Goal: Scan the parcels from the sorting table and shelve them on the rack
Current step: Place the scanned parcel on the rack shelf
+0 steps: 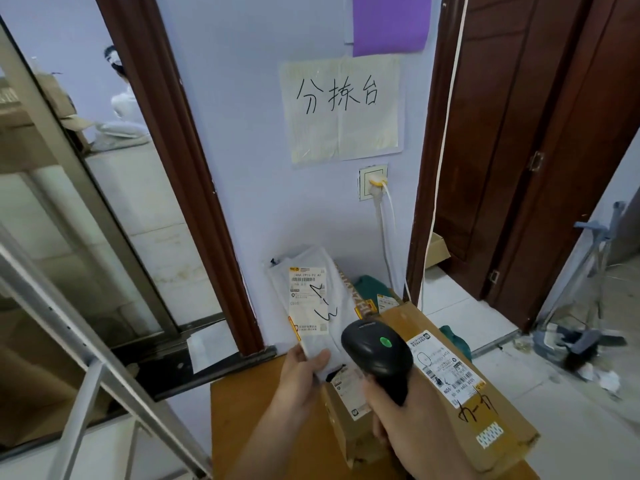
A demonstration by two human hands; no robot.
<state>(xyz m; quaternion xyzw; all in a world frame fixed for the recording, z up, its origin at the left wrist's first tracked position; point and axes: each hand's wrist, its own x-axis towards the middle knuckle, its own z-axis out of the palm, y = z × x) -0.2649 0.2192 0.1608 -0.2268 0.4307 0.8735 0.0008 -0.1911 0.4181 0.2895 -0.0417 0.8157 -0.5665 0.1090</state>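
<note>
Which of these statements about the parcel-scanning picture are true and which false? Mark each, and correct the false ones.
1. The left hand pinches a white plastic mailer bag with a shipping label. True.
2. The right hand holds a red pen. False: it grips a black handheld barcode scanner.
3. A brown cardboard box lies on the wooden sorting table. True.
4. The handwritten paper sign lies on the floor. False: it is stuck on the wall.

Glossy plastic scanner (377, 355); cardboard box (460, 393)
</note>
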